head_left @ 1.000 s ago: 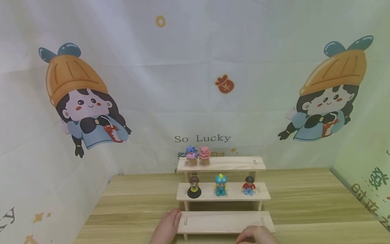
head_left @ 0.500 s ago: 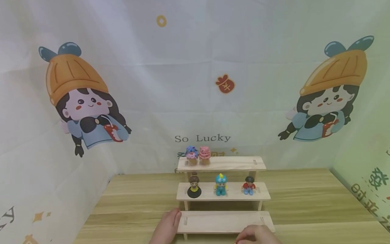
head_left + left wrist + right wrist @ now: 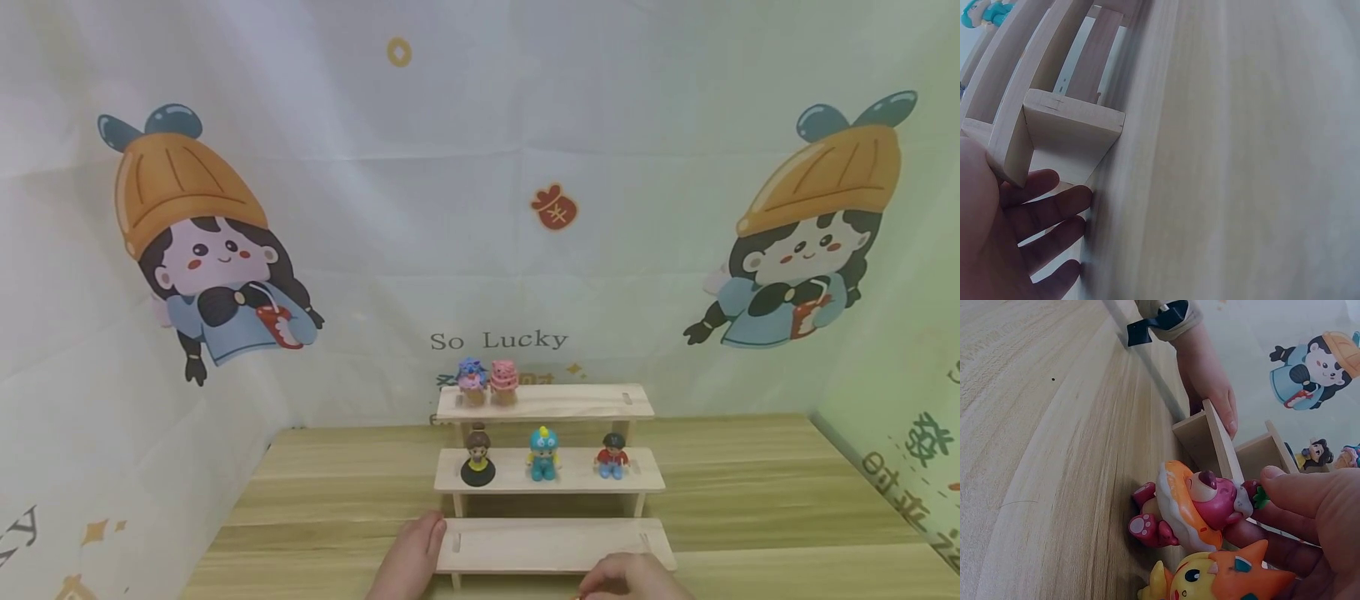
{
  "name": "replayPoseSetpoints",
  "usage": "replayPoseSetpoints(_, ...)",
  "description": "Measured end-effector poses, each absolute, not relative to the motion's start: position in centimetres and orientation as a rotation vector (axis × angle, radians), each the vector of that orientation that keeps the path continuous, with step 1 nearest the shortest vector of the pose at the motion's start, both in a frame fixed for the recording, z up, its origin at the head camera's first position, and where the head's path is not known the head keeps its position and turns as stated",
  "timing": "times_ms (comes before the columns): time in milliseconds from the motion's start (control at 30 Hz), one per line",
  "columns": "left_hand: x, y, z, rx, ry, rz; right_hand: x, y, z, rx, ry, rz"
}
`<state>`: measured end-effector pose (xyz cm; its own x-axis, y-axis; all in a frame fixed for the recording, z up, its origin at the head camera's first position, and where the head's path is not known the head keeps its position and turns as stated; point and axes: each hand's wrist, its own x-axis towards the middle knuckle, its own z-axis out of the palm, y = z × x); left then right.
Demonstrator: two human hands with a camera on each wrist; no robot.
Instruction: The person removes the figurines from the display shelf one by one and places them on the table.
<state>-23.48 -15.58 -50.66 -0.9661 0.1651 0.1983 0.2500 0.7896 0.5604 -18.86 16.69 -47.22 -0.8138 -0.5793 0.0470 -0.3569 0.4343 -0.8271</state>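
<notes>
My left hand (image 3: 411, 554) rests at the left end of the low front shelf (image 3: 555, 546) of a three-step wooden display stand. In the left wrist view, the left fingers (image 3: 1054, 212) are spread and fairly straight below the board's end. My right hand (image 3: 1310, 519) pinches a pink bear figurine (image 3: 1216, 503) by the strawberry on its head, in front of the stand. The bear wears an orange-and-white swim ring and its feet point toward the table. In the head view, the right hand hides nearly all of it.
An orange-and-yellow figurine (image 3: 1222, 575) is close beside the bear. Two ice-cream-cone figurines (image 3: 487, 383) stand on the top shelf. The middle shelf bears a yellow-dress doll (image 3: 478, 454), a teal-hooded figure (image 3: 543, 454) and a red-jacket figure (image 3: 612, 456). Printed cloth (image 3: 637, 275) hangs behind the table (image 3: 337, 467).
The right hand has shifted very slightly in front of the lowest shelf, and a bit of orange now shows at its fingertips. The left hand and the shelf figurines stay in place.
</notes>
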Motion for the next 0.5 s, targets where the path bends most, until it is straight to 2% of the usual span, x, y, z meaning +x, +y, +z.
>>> replayPoseSetpoints(500,-23.42,-15.62,-50.8,-0.341,-2.814,-0.928,-19.1,16.81,-47.56,-0.862,2.394,-1.381)
